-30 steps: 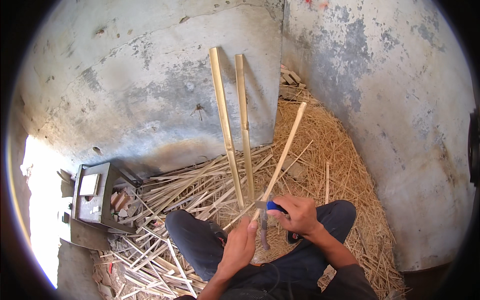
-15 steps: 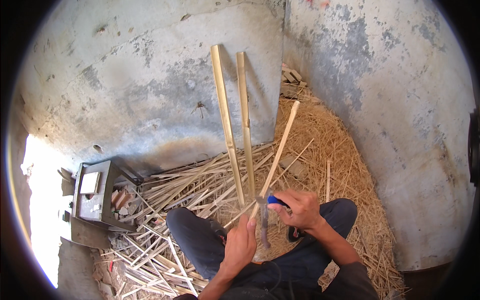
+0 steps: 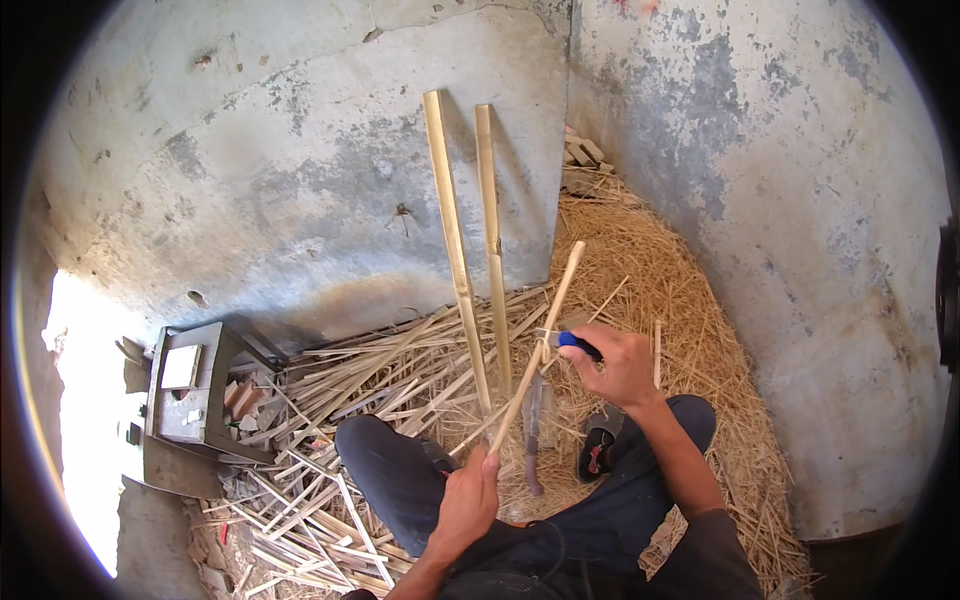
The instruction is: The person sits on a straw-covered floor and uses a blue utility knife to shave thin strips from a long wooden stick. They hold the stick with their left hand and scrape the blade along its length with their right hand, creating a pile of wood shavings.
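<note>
My left hand [image 3: 468,505] is closed around the lower end of a slim pale bamboo strip [image 3: 518,408], which slants up and away to the right. In my right hand [image 3: 620,370] is a knife with a blue handle [image 3: 573,342]; its blade crosses the strip above the middle. A thin curl of shaving shows at the blade. Between my bent legs lies a long flat blade tool [image 3: 533,430] with a dark handle, touched by neither hand.
Two split bamboo lengths [image 3: 450,210] [image 3: 488,190] lean on the worn wall ahead. Loose strips [image 3: 320,510] pile up at the left, straw-like shavings [image 3: 640,260] at the right. A dark box-like stand [image 3: 190,410] with a pale block stands far left.
My right hand and the knife have moved up and away along the strip. The strip's far end has dropped lower, and my left hand has drawn slightly back toward me.
</note>
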`<action>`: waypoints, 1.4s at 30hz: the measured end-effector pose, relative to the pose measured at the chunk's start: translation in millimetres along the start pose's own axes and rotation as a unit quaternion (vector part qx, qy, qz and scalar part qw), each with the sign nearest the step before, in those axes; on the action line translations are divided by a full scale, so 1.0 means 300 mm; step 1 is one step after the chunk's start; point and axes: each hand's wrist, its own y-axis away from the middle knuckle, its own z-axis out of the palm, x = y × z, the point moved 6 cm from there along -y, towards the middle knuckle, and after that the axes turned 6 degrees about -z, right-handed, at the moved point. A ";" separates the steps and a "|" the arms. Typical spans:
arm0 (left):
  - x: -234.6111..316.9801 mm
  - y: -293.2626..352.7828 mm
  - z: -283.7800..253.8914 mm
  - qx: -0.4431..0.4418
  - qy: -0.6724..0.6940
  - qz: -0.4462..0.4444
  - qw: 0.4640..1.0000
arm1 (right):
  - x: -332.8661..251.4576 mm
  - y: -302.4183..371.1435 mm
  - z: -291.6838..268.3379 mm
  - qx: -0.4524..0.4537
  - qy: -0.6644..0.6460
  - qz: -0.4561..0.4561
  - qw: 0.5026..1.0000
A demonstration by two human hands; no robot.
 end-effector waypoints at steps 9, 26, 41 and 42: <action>-0.099 0.077 0.019 -0.023 -0.023 -0.042 0.999 | 0.192 -0.054 -0.016 0.023 0.078 0.040 0.996; -0.143 0.047 -0.003 -0.067 0.132 -0.056 0.987 | 0.183 -0.057 -0.020 0.062 0.073 0.035 0.995; -0.179 0.058 -0.007 -0.106 0.242 -0.102 0.959 | 0.186 -0.034 -0.036 0.081 0.082 0.021 0.993; -0.189 0.060 -0.006 -0.129 0.272 -0.120 0.946 | 0.183 -0.034 -0.041 0.085 0.077 0.024 0.993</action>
